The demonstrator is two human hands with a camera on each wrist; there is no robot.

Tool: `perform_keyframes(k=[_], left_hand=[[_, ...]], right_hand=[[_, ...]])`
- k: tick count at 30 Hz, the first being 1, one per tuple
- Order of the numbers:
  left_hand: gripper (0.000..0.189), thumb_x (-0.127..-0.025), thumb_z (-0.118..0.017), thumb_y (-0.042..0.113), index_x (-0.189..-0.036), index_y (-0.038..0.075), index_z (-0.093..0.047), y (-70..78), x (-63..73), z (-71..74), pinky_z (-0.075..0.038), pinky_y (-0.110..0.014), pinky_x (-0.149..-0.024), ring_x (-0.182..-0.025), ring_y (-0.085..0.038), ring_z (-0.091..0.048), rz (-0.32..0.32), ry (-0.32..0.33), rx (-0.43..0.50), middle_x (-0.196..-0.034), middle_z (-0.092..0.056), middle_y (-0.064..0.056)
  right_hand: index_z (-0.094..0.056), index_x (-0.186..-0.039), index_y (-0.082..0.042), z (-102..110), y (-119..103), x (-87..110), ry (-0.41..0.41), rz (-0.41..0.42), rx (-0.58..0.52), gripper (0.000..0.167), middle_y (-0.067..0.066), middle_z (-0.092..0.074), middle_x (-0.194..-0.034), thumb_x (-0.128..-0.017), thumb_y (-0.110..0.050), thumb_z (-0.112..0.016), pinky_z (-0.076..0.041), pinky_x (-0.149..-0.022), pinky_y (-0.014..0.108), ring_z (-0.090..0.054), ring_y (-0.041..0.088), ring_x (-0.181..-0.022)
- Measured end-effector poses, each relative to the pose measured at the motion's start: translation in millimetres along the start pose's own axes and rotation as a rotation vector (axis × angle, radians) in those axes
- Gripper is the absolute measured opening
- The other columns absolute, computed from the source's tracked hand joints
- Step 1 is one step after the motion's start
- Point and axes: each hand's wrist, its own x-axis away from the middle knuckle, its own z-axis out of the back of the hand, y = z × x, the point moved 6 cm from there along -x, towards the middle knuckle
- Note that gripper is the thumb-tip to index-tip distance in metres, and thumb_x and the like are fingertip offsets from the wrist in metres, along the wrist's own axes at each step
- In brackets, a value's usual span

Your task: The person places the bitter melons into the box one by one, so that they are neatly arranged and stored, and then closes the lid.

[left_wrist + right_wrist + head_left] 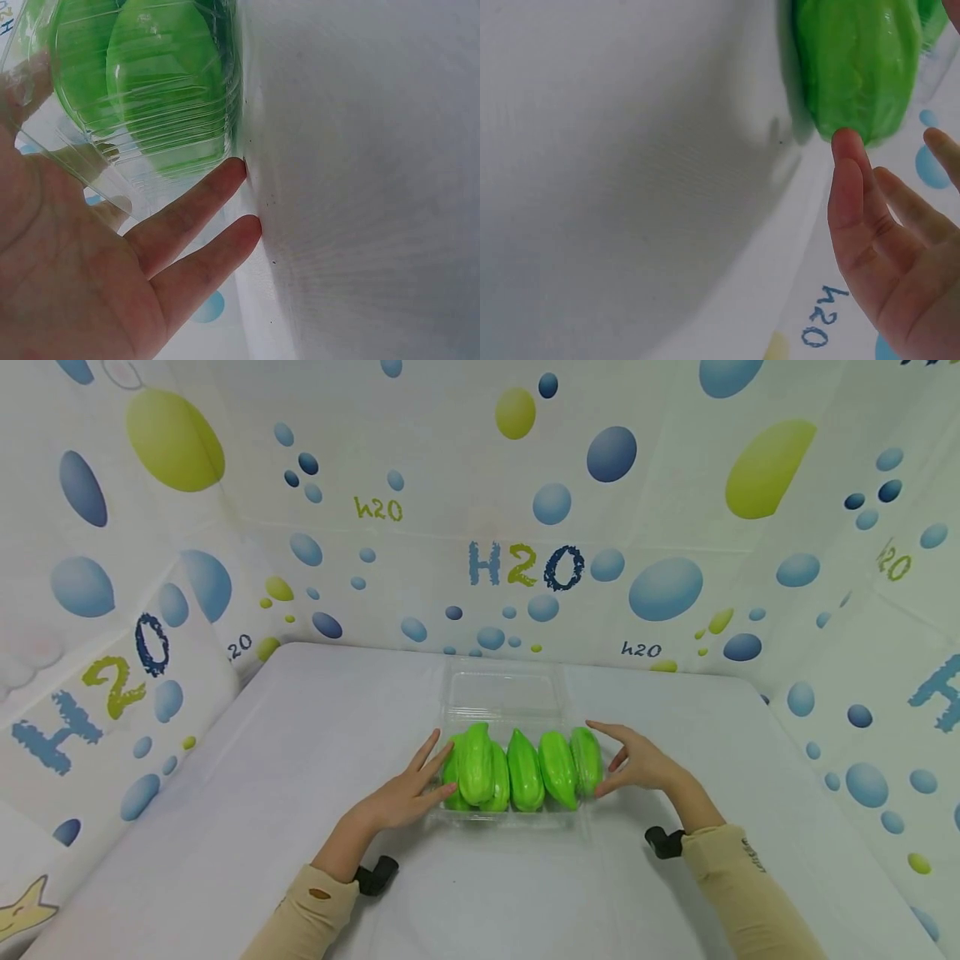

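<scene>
A clear plastic box (502, 817) holds a row of several bright green ridged fruits (525, 772), shaped like star fruit. My left hand (401, 795) is at the box's left end, fingers spread and mostly straight; in the left wrist view two fingertips reach down to the table beside the ribbed plastic wall (172, 112). At the row's right end, my right hand (643, 760) spans the last green fruit (587, 760), with a finger near its far tip and the thumb near its near end. The right wrist view shows fingertips close below this fruit (859, 67).
The box's clear lid (502, 693) lies folded back behind the fruits. A white cloth (517, 893) covers the table. Behind and at the sides hang white sheets with blue and green dots (551, 503). Each wrist wears a black camera (377, 876).
</scene>
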Motion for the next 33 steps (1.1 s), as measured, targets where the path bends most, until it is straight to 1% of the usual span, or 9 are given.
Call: perform_keyframes(k=[3,10,14,19,23,28,33], left_hand=[[0.07,-0.095,-0.043,0.043,-0.148,0.012,-0.01,-1.0,-0.1,-0.7,-0.03,-0.058,-0.097,-0.133,-0.04,-0.019,-0.002,0.0,0.001,-0.152,0.011,-0.008],[0.07,-0.095,-0.043,0.045,-0.148,0.013,-0.01,-1.8,-0.3,-2.0,-0.031,-0.058,-0.095,-0.132,-0.04,-0.021,0.005,0.003,0.002,-0.152,0.011,-0.007],[0.07,-0.095,-0.043,0.045,-0.148,0.013,-0.01,-2.1,-0.2,-2.0,-0.031,-0.058,-0.095,-0.132,-0.04,-0.021,0.009,0.002,-0.001,-0.153,0.011,-0.006],[0.07,-0.095,-0.043,0.044,-0.148,0.013,-0.01,-1.0,0.1,-1.1,-0.031,-0.058,-0.095,-0.132,-0.04,-0.023,0.013,-0.002,0.007,-0.153,0.011,-0.006],[0.07,-0.095,-0.043,0.044,-0.148,0.013,-0.01,-1.0,0.2,-0.9,-0.031,-0.057,-0.096,-0.132,-0.04,-0.023,0.009,-0.004,0.008,-0.153,0.01,-0.007],[0.07,-0.095,-0.043,0.044,-0.148,0.013,-0.01,-0.9,1.2,0.1,-0.031,-0.059,-0.095,-0.132,-0.041,-0.022,0.009,-0.003,0.005,-0.152,0.011,-0.007],[0.071,-0.095,-0.043,0.045,-0.148,0.014,-0.009,0.3,0.5,0.7,-0.032,-0.058,-0.095,-0.131,-0.041,-0.024,0.007,-0.007,0.003,-0.152,0.012,-0.006]], right_hand=[[-0.03,-0.143,-0.009,-3,2,-1.3,-0.001,-0.022,0.01,0.109,0.023,-0.03,-0.14,-0.054,-0.026,-0.089,-0.048,-0.068,0.033,-0.058,0.023,-0.078],[-0.03,-0.143,-0.009,-9,6,-5.7,0.004,-0.034,0.021,0.111,0.024,-0.03,-0.141,-0.052,-0.03,-0.089,-0.048,-0.069,0.033,-0.058,0.019,-0.076],[-0.03,-0.143,-0.009,-11,9,-7.9,0.007,-0.041,0.033,0.109,0.024,-0.03,-0.14,-0.053,-0.03,-0.089,-0.048,-0.07,0.033,-0.059,0.018,-0.076],[-0.029,-0.143,-0.007,-13,11,-10.7,0.006,-0.031,0.018,0.106,0.026,-0.03,-0.14,-0.057,-0.026,-0.088,-0.049,-0.069,0.032,-0.06,0.018,-0.074],[-0.03,-0.143,-0.005,-15,13,-12.1,0.001,-0.031,-0.01,0.103,0.027,-0.031,-0.139,-0.059,-0.024,-0.087,-0.049,-0.069,0.033,-0.061,0.021,-0.077],[-0.032,-0.142,-0.007,-17,16,-13.3,0.001,-0.052,-0.053,0.101,0.025,-0.032,-0.14,-0.059,-0.025,-0.087,-0.05,-0.07,0.034,-0.061,0.027,-0.086],[-0.035,-0.141,-0.01,-13,16,-9.3,0.016,-0.068,-0.046,0.1,0.023,-0.032,-0.14,-0.059,-0.029,-0.087,-0.05,-0.071,0.035,-0.061,0.028,-0.088]])
